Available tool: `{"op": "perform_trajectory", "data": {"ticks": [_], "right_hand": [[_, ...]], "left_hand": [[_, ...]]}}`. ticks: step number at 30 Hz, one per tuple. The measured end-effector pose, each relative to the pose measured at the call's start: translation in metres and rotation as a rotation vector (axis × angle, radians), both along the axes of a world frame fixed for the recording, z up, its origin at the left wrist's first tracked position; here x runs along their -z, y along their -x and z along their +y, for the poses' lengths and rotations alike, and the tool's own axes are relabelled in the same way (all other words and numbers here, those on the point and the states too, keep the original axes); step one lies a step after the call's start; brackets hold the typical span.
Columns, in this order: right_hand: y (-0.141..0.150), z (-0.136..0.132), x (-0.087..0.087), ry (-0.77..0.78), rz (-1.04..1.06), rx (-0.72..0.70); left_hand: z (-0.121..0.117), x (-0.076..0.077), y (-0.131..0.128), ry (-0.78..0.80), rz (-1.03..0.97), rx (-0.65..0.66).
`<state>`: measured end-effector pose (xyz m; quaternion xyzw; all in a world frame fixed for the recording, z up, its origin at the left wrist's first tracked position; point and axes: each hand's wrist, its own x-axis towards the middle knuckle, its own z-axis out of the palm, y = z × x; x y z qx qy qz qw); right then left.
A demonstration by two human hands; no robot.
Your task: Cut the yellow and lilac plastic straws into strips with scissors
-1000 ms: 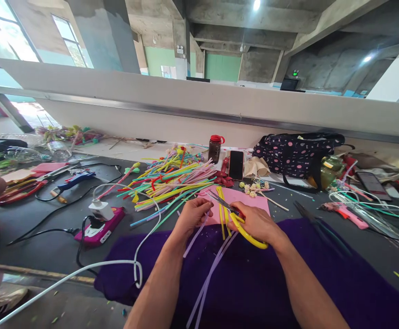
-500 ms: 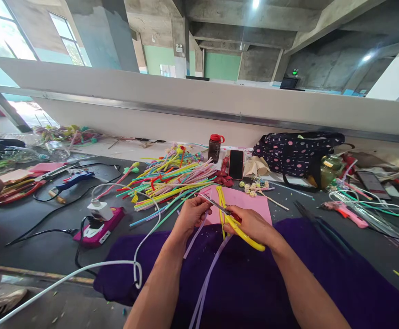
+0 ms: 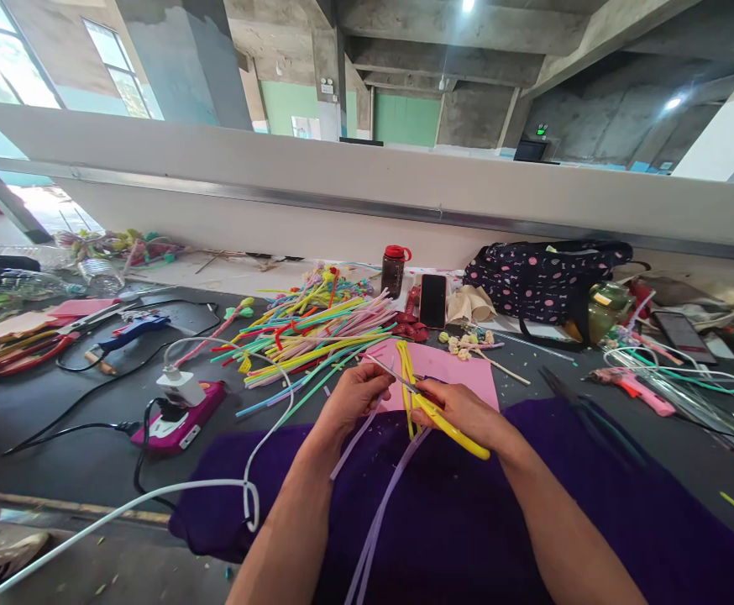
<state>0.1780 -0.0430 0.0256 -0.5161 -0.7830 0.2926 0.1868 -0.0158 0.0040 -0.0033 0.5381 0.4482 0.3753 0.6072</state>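
Note:
My left hand [image 3: 362,391], its fingers pinched together, holds a lilac pipe cleaner [image 3: 355,445] whose tail hangs down over the dark purple cloth [image 3: 266,454]. My right hand [image 3: 461,409] grips scissors [image 3: 452,427] with yellow handles, their slim metal blades pointing left toward my left fingertips. Whether the blades touch the pipe cleaner I cannot make out. Yellow pipe cleaners [image 3: 406,365] lie on a pink sheet [image 3: 474,374] beneath and behind the blades. More lilac pipe cleaners [image 3: 383,512] trail down from below my right hand toward my lap.
A heap of coloured pipe cleaners [image 3: 317,336] lies behind my left hand. Behind are a red-capped bottle [image 3: 393,273], a phone [image 3: 433,301] and a patterned bag [image 3: 531,281]. A magenta power strip [image 3: 207,412] with cables is left; a pink glue gun [image 3: 641,391] is right.
The scissors have shifted slightly in my right hand, and their blades look a little further apart. My left hand stays nearly in place with the lilac pipe cleaner.

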Motion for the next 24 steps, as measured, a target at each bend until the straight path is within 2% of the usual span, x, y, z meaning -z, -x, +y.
{"op": "perform_trajectory", "data": {"ticks": [5, 14, 24], "right_hand": [[-0.001, 0.004, 0.004, 0.02, -0.055, 0.016], [-0.003, 0.005, 0.007, -0.03, -0.412, 0.058], [0.003, 0.004, 0.005, -0.008, -0.504, 0.048]], "left_hand": [[0.003, 0.007, -0.002, -0.003, 0.133, 0.008], [0.001, 0.015, -0.003, -0.179, 0.692, 0.114], [-0.001, 0.017, -0.008, -0.185, 0.735, 0.194]]}}
